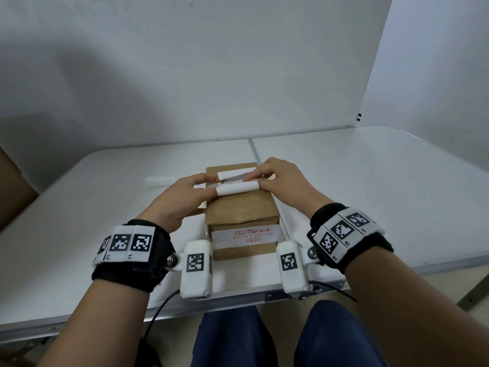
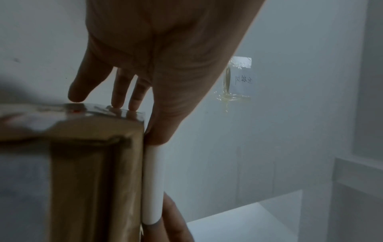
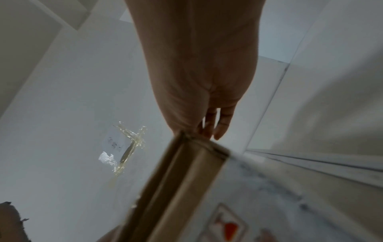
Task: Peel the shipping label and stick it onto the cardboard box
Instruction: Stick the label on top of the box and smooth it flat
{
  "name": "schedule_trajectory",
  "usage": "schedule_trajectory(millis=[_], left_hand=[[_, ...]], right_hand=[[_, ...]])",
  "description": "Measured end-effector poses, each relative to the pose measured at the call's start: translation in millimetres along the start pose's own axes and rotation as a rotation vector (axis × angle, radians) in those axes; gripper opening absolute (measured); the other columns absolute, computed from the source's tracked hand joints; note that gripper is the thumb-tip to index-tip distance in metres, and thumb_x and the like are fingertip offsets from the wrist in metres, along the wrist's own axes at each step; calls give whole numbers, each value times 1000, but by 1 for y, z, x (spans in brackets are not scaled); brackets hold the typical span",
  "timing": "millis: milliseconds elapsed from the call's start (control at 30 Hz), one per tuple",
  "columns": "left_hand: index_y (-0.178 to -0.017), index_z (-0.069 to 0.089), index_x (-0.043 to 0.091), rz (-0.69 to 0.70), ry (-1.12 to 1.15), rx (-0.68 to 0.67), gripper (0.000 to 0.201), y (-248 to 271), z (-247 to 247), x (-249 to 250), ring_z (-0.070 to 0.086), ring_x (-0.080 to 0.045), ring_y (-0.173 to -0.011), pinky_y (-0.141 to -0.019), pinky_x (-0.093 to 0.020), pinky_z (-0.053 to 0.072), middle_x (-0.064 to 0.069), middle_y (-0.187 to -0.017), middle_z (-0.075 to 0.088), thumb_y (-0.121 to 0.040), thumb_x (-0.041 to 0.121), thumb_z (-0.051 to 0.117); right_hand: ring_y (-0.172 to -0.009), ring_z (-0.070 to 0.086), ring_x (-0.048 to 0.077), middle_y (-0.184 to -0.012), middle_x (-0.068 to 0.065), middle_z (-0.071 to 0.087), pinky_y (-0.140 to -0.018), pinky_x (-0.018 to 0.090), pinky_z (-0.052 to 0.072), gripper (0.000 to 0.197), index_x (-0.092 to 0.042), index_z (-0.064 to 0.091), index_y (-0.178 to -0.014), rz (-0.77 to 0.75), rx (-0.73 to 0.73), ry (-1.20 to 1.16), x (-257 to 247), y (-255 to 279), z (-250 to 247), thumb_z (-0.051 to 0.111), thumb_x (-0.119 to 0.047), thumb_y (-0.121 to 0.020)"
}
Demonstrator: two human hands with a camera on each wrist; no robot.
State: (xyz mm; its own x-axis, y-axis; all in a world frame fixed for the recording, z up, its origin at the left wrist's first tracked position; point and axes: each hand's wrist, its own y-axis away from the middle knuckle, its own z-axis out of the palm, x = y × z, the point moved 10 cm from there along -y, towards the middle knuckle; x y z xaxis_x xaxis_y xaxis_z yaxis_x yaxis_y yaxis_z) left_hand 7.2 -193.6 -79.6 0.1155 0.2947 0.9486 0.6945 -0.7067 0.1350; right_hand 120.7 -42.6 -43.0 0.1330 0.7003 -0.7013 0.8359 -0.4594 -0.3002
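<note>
A brown cardboard box (image 1: 240, 210) stands on the white table (image 1: 79, 221) in front of me. The white shipping label (image 1: 236, 188) lies across the box top with both long edges curled up. My left hand (image 1: 185, 192) touches the label's left end with the thumb against the near curl, and its straight fingers (image 2: 118, 99) rest on the box (image 2: 82, 172). My right hand (image 1: 277, 178) presses the label's right end with its fingertips on the far curl. In the left wrist view the near curl (image 2: 152, 188) runs along the box edge between the two thumbs. The box corner (image 3: 196, 147) hides the right fingertips.
A second white paper roll (image 1: 158, 181) lies on the table behind my left hand. White wall panels close off the back and right. A taped note (image 2: 238, 78) hangs on the back panel. A brown carton edge (image 1: 13, 181) shows at far left.
</note>
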Motion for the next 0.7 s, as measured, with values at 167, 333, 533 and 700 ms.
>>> schedule_trajectory(millis=[167,333,533,700], left_hand=[[-113,71,30,-11,6,-74,29,0,3,1,62,-11,-104,-95,-33,52,10,-118,66,-86,19,68],[-115,71,28,-9,29,-102,31,-2,5,0,62,-12,-105,-91,-30,52,12,-121,64,-87,16,67],[-114,72,28,-18,13,-128,30,-7,4,-2,60,-14,-109,-96,-38,52,11,-127,63,-87,14,67],[-118,70,25,-25,-14,-149,33,-7,6,1,60,-18,-116,-83,-35,56,5,-130,61,-87,13,68]], right_hand=[[-79,53,-15,-91,-5,68,-73,-1,36,21,-22,80,-101,-82,-35,-77,-4,-2,6,65,-12,-89],[-104,61,-6,-113,-10,74,-87,11,46,21,-24,79,-104,-34,-130,-155,0,-5,12,64,-17,-90],[-124,50,-1,-133,-12,63,-96,7,35,31,-28,71,-120,-62,-204,-46,3,0,21,53,-17,-98],[-137,40,6,-146,-10,51,-108,16,24,35,-33,61,-131,-77,-292,118,-5,0,27,39,-29,-104]])
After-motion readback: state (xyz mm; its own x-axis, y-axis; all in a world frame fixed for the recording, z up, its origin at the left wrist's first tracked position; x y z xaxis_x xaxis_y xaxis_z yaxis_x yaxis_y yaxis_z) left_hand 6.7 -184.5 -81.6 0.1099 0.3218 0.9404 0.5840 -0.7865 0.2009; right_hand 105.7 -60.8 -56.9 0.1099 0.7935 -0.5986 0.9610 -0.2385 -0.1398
